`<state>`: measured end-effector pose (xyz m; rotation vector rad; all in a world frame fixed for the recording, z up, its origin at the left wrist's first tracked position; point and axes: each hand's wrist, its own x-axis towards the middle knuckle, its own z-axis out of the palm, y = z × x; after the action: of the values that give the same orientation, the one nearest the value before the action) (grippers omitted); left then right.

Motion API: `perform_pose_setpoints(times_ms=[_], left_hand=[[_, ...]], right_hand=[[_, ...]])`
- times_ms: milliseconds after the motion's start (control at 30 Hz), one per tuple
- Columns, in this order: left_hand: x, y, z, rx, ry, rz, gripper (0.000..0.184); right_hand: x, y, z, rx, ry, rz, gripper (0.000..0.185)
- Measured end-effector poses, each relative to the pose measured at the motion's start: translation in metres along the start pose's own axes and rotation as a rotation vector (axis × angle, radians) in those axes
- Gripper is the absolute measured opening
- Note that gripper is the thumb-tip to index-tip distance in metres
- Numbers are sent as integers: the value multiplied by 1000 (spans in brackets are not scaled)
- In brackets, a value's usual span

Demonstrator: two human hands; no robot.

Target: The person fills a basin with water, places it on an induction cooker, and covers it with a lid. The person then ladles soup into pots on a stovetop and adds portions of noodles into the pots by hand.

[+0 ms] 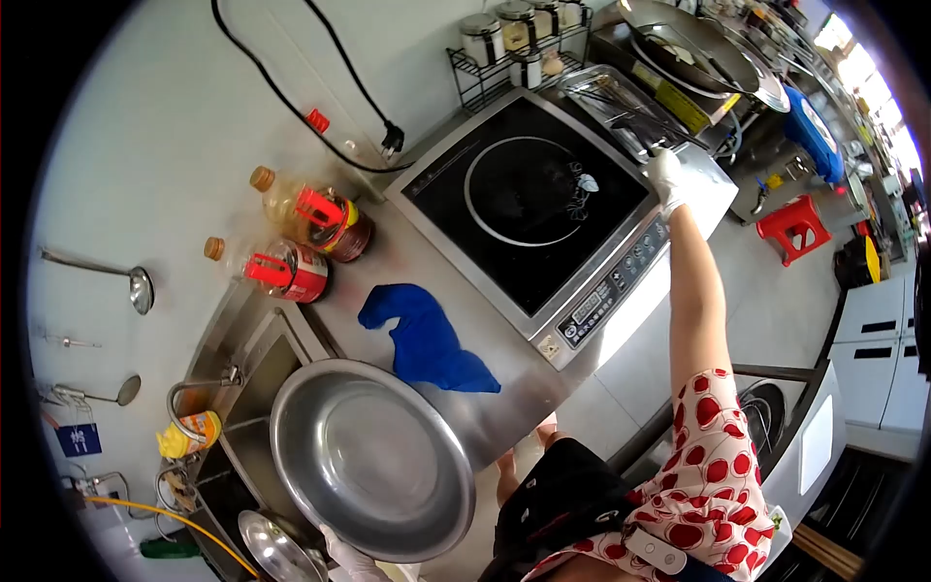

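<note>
A large steel basin (373,456) tilts over the front edge of the sink and counter, with nothing in it. My left hand (349,558), in a white glove, is closed on its lower rim; the fingers are partly hidden. My right hand (665,179), also gloved, reaches out to the near end of a metal tray (606,92) of utensils beside the induction cooker (529,204). Its fingers are curled together at the utensil handles, and what they grip is too small to make out. A blue cloth (427,344) lies crumpled between basin and cooker.
Two bottles with red handles, one a red-labelled bottle (291,272), stand by the wall. A jar rack (519,58) and a wok (689,48) are farther back. The sink (257,373) has a tap (199,388) and a metal bowl (276,543). A red stool (795,228) stands on the floor.
</note>
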<state>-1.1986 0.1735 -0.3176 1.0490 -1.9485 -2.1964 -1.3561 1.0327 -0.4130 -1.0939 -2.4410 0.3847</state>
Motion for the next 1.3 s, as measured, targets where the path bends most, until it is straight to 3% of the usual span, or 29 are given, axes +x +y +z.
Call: perform_pose_setpoints(times_ms=[67,133,200,267,300,400,433,467,500,533,600,667,700,733,800,867,933,1000,1100,1200,1267,1300], left_hand=[[-3,3,8,63,-46,29,53],[-6,6,11,155,-28,73,52],[-3,3,5,146,85,66,50],[-2,4,4,163,93,72,49],[-7,10,14,140,129,57,47],[-7,9,15,97,117,28,47],[-8,10,15,122,124,21,45],[-8,8,12,123,106,15,46],[-8,5,9,123,87,9,47],[-2,5,3,128,66,10,47],[3,-2,-6,84,58,21,47],[0,3,1,77,80,-25,46],[0,0,2,41,81,24,45],[-1,1,4,57,86,18,46],[-4,5,4,88,102,5,46],[3,0,-5,85,116,2,44],[10,-5,-13,86,133,-14,43],[13,-7,-18,71,146,5,41],[6,3,-8,169,155,32,41],[5,5,-2,174,126,35,42],[0,12,14,127,92,57,40],[4,9,18,120,83,68,40]], right_hand=[[8,1,-5,-82,-122,-16,27],[27,11,3,-672,-227,-382,24],[-17,-58,-39,59,527,-360,18],[-110,-154,-98,471,289,-346,14],[-165,-177,-105,534,78,-341,12],[-301,-237,-95,885,-479,-992,19],[-351,-254,-78,777,-572,-782,29],[-382,-257,-47,654,-515,-852,39],[-406,-249,-14,556,-708,-845,43],[-424,-253,-29,248,-675,-936,45],[-452,-243,-45,99,-962,-1124,45],[-467,-212,-36,587,-1029,-1079,47],[-472,-203,-25,618,-854,-933,42],[-464,-213,-36,1214,-773,-311,19],[-420,-259,-92,1269,-1064,311,35],[-407,-292,-102,1336,-1212,307,47],[-410,-326,-103,1273,-1095,129,37],[-414,-334,-98,1049,-1079,201,25],[-422,-335,-95,1099,-959,262,17],[-425,-327,-98,1094,-845,249,16],[-413,-328,-127,1036,-876,305,34],[-413,-328,-134,1003,-798,325,30]])
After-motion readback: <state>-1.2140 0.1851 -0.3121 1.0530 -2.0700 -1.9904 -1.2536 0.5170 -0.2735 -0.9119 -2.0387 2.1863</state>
